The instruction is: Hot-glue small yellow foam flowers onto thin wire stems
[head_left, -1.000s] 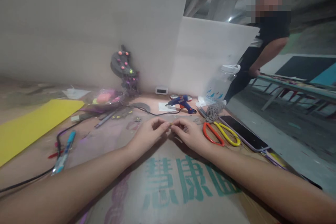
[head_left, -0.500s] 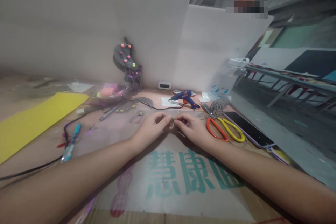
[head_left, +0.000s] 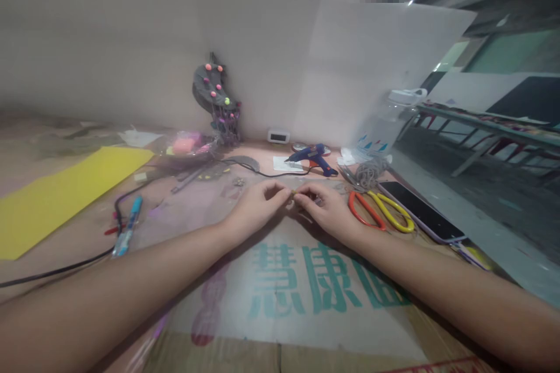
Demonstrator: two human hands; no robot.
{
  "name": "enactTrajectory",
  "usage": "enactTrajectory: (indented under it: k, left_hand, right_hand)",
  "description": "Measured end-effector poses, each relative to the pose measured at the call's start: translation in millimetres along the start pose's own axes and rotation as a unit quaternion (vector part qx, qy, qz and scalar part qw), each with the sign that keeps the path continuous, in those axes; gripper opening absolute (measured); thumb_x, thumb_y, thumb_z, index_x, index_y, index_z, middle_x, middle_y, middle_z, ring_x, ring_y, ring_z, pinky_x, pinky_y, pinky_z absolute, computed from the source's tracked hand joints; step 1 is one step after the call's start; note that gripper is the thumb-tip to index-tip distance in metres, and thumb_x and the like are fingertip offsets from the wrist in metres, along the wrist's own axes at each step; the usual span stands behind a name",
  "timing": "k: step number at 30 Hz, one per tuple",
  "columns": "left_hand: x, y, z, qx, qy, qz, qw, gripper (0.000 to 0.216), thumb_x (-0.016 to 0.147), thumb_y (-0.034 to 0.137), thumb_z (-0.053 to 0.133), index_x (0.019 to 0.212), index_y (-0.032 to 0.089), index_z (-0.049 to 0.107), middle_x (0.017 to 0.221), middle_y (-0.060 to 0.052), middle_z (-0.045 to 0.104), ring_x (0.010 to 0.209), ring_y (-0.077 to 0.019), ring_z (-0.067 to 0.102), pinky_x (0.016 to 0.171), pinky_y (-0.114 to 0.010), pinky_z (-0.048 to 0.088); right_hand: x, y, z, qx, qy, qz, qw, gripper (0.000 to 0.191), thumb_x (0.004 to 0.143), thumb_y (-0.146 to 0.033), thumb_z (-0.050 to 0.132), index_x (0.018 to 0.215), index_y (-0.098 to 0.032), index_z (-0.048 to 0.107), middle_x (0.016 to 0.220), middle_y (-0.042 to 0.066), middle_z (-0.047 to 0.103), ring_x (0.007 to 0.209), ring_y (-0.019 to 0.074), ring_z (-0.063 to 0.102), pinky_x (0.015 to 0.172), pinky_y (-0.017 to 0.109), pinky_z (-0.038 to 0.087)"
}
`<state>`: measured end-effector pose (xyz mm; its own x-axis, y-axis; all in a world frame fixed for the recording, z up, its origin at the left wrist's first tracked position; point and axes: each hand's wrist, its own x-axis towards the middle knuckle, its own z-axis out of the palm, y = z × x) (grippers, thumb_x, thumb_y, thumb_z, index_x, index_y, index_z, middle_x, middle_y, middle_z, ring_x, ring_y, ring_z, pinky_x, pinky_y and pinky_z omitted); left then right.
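Observation:
My left hand (head_left: 259,210) and my right hand (head_left: 322,210) meet over the middle of the work surface, fingertips nearly touching. Pinched between them is a tiny yellowish piece (head_left: 293,193), too small to name. Both hands have thumb and forefinger closed on it. Just left of my left hand lies a small cluster of bits (head_left: 238,182). Scissors with one red and one yellow handle (head_left: 389,213) lie close to my right wrist. A blue hot glue gun (head_left: 312,154) rests behind the hands on a white slip of paper (head_left: 282,164).
A grey crescent with coloured balls (head_left: 210,90) stands against the white board. Yellow sheet (head_left: 65,198), blue pen (head_left: 129,224) and black cable (head_left: 56,272) are left. Phone (head_left: 420,210), grey cord bundle (head_left: 370,175) and clear bottle (head_left: 385,128) are right. A person is beyond the board.
The view has shifted slightly, so the objects on the surface appear a little further right and higher. My hands stay together, still pinching the small piece.

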<state>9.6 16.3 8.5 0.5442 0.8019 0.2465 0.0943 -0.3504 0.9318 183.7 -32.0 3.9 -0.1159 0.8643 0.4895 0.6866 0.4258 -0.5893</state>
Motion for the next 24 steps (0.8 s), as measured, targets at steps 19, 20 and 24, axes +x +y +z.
enactTrajectory:
  k: [19, 20, 24]
  left_hand:
    - [1.7, -6.8, 0.1, -0.031, -0.006, 0.001, 0.999, 0.02, 0.084, 0.033, 0.058, 0.089, 0.014, 0.063, 0.083, -0.004, 0.068, 0.077, -0.0153, 0.062, 0.073, -0.026, 0.047]
    - [1.2, -5.4, -0.1, -0.017, -0.004, -0.001, 1.0, 0.018, 0.083, 0.033, 0.059, 0.085, 0.015, 0.062, 0.083, -0.003, 0.068, 0.077, -0.0153, 0.062, 0.073, -0.026, 0.047]
    - [-0.1, -2.9, -0.7, 0.014, 0.006, -0.001, 1.0, 0.016, 0.083, 0.031, 0.058, 0.081, 0.016, 0.061, 0.083, -0.003, 0.068, 0.076, -0.0153, 0.062, 0.072, -0.026, 0.046]
  right_hand:
    - [0.2, -4.9, -2.1, 0.013, 0.023, 0.019, 0.999, 0.017, 0.089, -0.024, 0.051, 0.076, -0.018, 0.06, 0.072, 0.001, 0.063, 0.07, 0.0147, 0.058, 0.064, 0.025, 0.044]
    - [0.2, -4.9, -2.2, 0.01, 0.023, 0.02, 0.999, 0.017, 0.089, -0.025, 0.051, 0.075, -0.018, 0.059, 0.072, 0.001, 0.063, 0.07, 0.0148, 0.058, 0.064, 0.025, 0.044]
    - [-0.1, -5.4, -2.9, 0.017, 0.021, 0.019, 0.999, 0.021, 0.091, -0.027, 0.048, 0.077, -0.018, 0.061, 0.074, 0.001, 0.064, 0.072, 0.0151, 0.059, 0.066, 0.025, 0.046]
